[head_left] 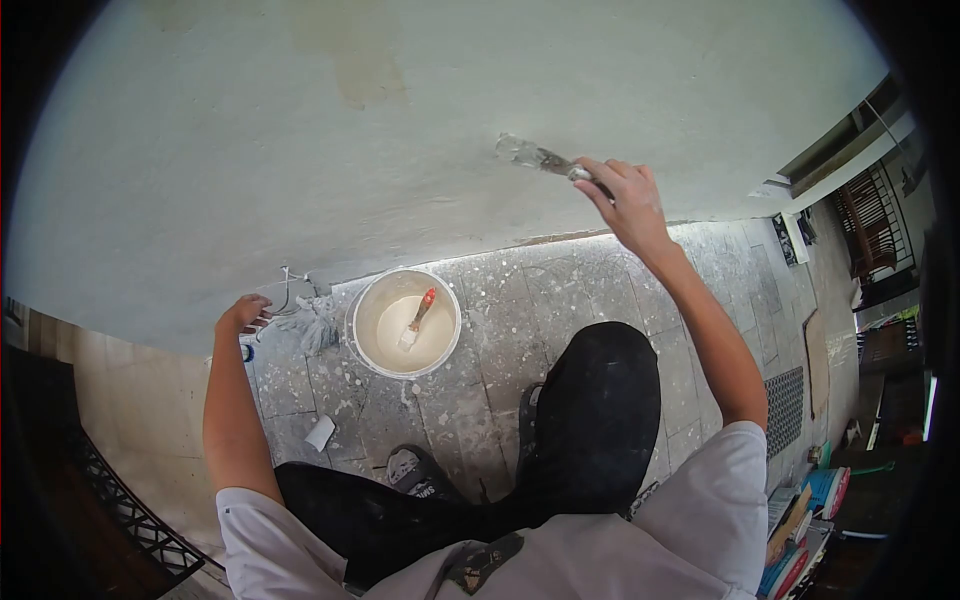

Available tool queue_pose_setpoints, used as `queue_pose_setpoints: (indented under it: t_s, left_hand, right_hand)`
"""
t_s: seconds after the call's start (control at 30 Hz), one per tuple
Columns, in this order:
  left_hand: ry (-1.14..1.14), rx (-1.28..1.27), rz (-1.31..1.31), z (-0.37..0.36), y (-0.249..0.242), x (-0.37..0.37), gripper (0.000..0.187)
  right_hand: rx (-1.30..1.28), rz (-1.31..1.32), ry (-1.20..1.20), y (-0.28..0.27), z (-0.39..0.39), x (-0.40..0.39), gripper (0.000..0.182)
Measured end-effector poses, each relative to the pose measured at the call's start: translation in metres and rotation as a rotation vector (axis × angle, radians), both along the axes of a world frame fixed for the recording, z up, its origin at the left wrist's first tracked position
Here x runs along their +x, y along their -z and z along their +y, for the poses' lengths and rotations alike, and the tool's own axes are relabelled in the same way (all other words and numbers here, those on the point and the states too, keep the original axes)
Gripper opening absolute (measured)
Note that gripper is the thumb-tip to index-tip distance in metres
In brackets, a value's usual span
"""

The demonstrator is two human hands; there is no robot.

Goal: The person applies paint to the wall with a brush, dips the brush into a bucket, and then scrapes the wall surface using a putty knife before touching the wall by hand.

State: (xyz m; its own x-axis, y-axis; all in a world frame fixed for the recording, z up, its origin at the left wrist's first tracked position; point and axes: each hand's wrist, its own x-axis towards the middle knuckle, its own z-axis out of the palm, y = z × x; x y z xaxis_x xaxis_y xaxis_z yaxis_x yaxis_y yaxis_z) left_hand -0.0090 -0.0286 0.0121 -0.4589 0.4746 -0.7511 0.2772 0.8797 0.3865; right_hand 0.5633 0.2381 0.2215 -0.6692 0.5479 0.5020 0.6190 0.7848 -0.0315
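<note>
Pinching a flat, white-smeared metal scraper [543, 157] in right hand [632, 205], probably for blade control along the smooth pale wall [430, 125]; can't tell grip of left hand [244, 314]

Soft and rather even light lies on the broad, pale grey-green plastered wall [300, 150]. The grey stone-tiled floor with white spots [565, 290] looks clear near the centre. Toward four and eight o'clock, the borders are dim; between three and four, one narrow white strip [931, 408] shines. The wide lens bends outer lines, and corners are black.
</note>
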Motion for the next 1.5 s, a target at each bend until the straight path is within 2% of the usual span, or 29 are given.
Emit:
queue_pose_setpoints:
  t_s: [0.17,0.27,0.87,0.97,1.07,1.27,1.37,1.5]
  left_hand:
    - [-0.003,-0.031,-0.022,0.000,0.007,-0.001,0.030]
    - [0.003,-0.013,-0.028,0.006,0.010,-0.003,0.031]
    - [-0.012,0.000,0.002,0.006,0.004,0.000,0.030]
    - [-0.007,-0.007,0.004,0.006,0.003,0.002,0.030]
    - [0.016,0.000,0.005,0.010,0.003,0.000,0.029]
    - [0.014,0.027,0.004,0.014,-0.005,0.004,0.030]
    - [0.004,0.029,0.003,0.008,-0.009,0.004,0.030]
    - [0.018,-0.004,0.007,0.007,-0.006,0.002,0.030]
  right_hand:
    - [0.103,0.016,0.102,-0.067,0.023,0.026,0.031]
    - [0.124,-0.077,0.137,-0.090,0.027,0.025,0.031]
    - [0.060,-0.193,0.198,-0.096,0.031,0.027,0.035]
    - [0.158,-0.134,0.099,-0.090,0.037,0.024,0.035]
    - [0.049,-0.208,0.126,-0.102,0.021,-0.011,0.034]
    - [0.117,-0.193,0.060,-0.098,0.016,-0.021,0.036]
    - [0.112,-0.188,0.115,-0.098,0.020,-0.009,0.037]
    - [0.105,-0.150,0.017,-0.090,0.017,-0.027,0.036]
